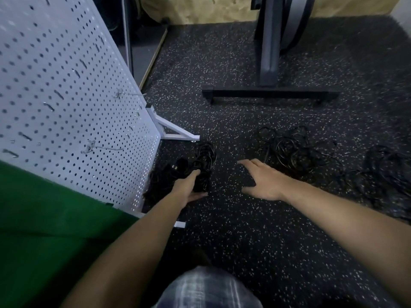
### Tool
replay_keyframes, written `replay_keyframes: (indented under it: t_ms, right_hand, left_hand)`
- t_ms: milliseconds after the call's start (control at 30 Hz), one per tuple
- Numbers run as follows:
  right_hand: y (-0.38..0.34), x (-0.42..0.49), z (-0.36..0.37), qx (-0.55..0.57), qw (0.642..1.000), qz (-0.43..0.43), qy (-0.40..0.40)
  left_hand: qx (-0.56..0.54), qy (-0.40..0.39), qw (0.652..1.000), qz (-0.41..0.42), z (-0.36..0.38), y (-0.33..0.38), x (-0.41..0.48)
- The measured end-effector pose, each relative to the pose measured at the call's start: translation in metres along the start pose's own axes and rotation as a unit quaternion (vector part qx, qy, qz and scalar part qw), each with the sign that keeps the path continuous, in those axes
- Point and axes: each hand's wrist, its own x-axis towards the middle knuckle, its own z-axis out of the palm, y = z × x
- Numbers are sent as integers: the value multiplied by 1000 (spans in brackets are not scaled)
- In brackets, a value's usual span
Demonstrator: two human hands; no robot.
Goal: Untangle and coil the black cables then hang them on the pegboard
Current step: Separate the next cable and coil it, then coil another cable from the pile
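A black rubber floor (244,241) flecked with white is spreading beneath the left hand (189,190) and the right hand (262,181). Well beyond the right hand, a dark grey stand leg (270,52) is rising from a black foot bar (270,94) lying flat on the floor. Farther back, a chipboard panel (200,7) is running along the floor's edge. Left of the left hand, a green sheet (55,214) is filling the near corner. Nearer than both hands, plaid fabric (209,290) is showing.

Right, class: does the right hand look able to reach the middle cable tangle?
Probably yes. The right hand is open and empty, and the tangle lies on the floor just beyond it, with nothing between them.
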Motion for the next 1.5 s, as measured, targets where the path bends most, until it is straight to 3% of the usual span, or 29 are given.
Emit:
replay_keyframes:
  t_ms: [167, 267, 367, 467, 567, 633, 700, 833, 900, 1000, 1167, 1233, 1367, 1433, 1500]
  right_hand:
    - [6, 25, 1, -2, 1000, 16, 2]
    - [11, 34, -1, -7, 1000, 20, 5]
    - [21, 33, -3, -7, 1000, 25, 0]
    - [35, 25, -10, -12, 1000, 25, 4]
    - [50, 13, -22, -27, 999, 30, 7]
    - [59, 5, -28, -28, 999, 41, 9]
    - [69, -4, -32, -16, 998, 62, 13]
    - [96, -18, -30, -9, 995, 93, 28]
    - [109, -22, -30, -1, 994, 103, 39]
    - [131, -22, -30, 15, 991, 116, 57]
    - [173, -18, -20, 49, 985, 158, 58]
    - [192, -20, -12, 63, 980, 181, 46]
    - [224, -33, 5, 56, 973, 222, 5]
    - [238, -42, 12, 46, 972, 230, -6]
    - [250, -49, 15, 37, 971, 233, -20]
  left_hand:
    - [59, 33, 997, -28, 22, 3, 33]
    - [223, 76, 972, -16, 38, 2, 34]
    - [421, 116, 897, 70, 50, 1, 29]
    - [592, 158, 773, 163, 49, 9, 30]
    - [690, 178, 662, 234, 53, 25, 21]
    - [715, 160, 620, 281, 67, 36, 13]
    - [723, 109, 608, 311, 86, 44, 8]
    - [706, -46, 626, 328, 141, 52, 9]
    - [710, -96, 613, 332, 170, 53, 13]
    - [703, -122, 615, 336, 212, 49, 24]
    - [676, -134, 653, 314, 260, 38, 48]
    - [721, -133, 605, 310, 275, 33, 57]
    - [823, -119, 438, 342, 302, 23, 75]
    - [842, -123, 417, 320, 317, 17, 83]
    - [854, -111, 423, 280, 329, 10, 91]
